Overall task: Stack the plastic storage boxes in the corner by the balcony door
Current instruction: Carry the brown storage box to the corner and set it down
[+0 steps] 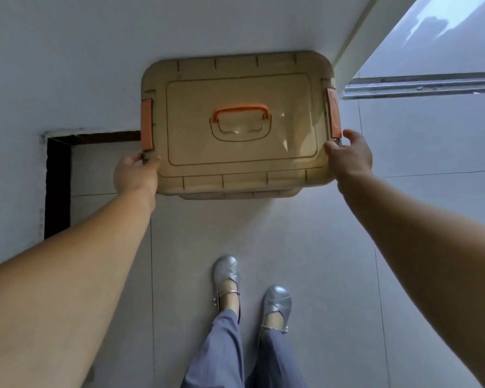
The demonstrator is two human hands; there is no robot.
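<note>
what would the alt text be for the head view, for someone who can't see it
Looking down, a person's left hand and right hand grip the two near corners of a tan plastic storage box with orange latches and an orange lid handle, held in the corner beside the balcony door track. Silver shoes stand on the grey tiled floor.

One view only, worn on the head, looking steeply down and forward along both outstretched arms. Wide lens, so the wall point(67, 51) and door track point(420, 86) bend at the edges. The storage box point(237, 124) sits centre frame at arm's reach; the shoes point(276, 302) are right below. The box may be lifted off the floor, though that's hard to judge.
</note>
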